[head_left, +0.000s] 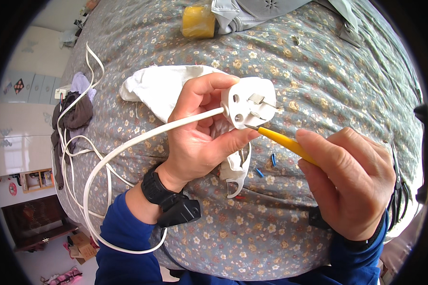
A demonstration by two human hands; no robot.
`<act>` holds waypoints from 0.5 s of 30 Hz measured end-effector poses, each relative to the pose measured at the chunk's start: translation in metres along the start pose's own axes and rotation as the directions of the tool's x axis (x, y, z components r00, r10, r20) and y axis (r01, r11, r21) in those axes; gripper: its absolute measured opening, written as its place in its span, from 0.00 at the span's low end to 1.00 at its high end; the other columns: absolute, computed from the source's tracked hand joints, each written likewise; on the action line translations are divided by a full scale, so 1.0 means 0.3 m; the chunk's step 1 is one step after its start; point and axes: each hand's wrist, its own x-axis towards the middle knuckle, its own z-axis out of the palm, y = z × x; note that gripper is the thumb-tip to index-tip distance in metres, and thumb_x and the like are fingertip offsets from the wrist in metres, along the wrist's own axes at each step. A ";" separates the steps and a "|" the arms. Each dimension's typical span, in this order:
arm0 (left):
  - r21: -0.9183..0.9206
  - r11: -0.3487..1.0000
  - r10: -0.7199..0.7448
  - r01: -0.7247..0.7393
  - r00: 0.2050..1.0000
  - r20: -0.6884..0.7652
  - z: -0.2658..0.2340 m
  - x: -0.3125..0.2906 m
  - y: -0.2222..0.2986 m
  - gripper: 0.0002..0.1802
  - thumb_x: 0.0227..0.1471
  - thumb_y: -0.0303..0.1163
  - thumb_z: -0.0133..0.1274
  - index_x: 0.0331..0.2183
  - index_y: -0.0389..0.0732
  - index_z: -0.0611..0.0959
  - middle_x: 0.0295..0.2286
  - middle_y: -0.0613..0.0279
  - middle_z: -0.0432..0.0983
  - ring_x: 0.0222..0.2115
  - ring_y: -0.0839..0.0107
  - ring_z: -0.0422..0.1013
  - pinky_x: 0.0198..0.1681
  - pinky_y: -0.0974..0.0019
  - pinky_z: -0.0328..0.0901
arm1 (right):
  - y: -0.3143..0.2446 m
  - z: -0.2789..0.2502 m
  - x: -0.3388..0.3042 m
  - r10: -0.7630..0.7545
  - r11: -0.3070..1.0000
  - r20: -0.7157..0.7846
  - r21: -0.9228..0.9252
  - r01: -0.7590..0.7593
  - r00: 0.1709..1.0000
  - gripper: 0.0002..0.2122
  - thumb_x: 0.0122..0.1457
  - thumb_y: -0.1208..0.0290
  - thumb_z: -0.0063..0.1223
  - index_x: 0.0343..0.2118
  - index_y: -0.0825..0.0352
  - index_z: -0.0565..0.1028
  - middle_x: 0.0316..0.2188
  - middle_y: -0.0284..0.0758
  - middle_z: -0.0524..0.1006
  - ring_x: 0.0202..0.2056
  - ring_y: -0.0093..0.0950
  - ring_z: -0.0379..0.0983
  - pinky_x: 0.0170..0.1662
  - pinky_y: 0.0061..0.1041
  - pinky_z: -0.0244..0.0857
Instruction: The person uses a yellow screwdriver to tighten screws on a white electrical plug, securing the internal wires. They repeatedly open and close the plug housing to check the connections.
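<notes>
My left hand [195, 123] grips a white power plug [246, 95] by its edges, with the metal pins and two round screw holes facing up. A thick white cable [152, 132] runs out of the plug's left side and loops past my left wrist. In my right hand [347, 171] is a screwdriver [287, 145] with a yellow handle. Its metal tip meets the plug's lower edge near the lower screw hole; whether it touches is hard to tell. Behind my left hand lies a white cloth [159, 88]. Under it sits a white plastic piece [235, 168].
Flower-patterned fabric [271, 232] spreads beneath everything. Small blue bits [273, 159] lie between my hands. At the far edge are a roll of yellow tape [198, 22] and a grey garment [266, 12]. Coiled white cable [71, 152] and dark cloth [77, 111] lie at the left.
</notes>
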 end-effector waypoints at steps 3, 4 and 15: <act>0.044 0.998 0.048 -0.050 0.998 0.051 -0.011 0.000 -0.005 0.35 0.46 0.23 0.67 0.53 0.38 0.66 0.45 0.55 0.72 0.47 0.69 0.73 0.49 0.67 0.72 | -0.007 0.002 -0.003 0.010 1.000 0.012 0.000 -0.010 1.000 0.16 0.44 0.79 0.66 0.39 0.69 0.80 0.19 0.34 0.73 0.19 0.27 0.71 0.22 0.25 0.63; 0.058 0.996 0.058 -0.061 0.997 0.058 -0.012 -0.002 -0.007 0.35 0.46 0.23 0.67 0.53 0.38 0.66 0.45 0.55 0.72 0.47 0.69 0.73 0.49 0.67 0.72 | -0.007 0.007 -0.003 0.011 1.000 0.006 0.005 -0.011 1.000 0.16 0.44 0.78 0.66 0.39 0.69 0.80 0.19 0.34 0.73 0.19 0.27 0.71 0.22 0.25 0.63; 0.093 0.989 0.105 -0.111 0.992 0.066 -0.008 -0.020 -0.016 0.36 0.46 0.23 0.67 0.54 0.37 0.66 0.46 0.51 0.73 0.46 0.66 0.74 0.51 0.64 0.71 | -0.061 0.013 -0.025 0.055 0.998 0.036 0.002 -0.055 0.998 0.20 0.43 0.80 0.66 0.44 0.72 0.78 0.20 0.35 0.73 0.18 0.27 0.70 0.20 0.26 0.62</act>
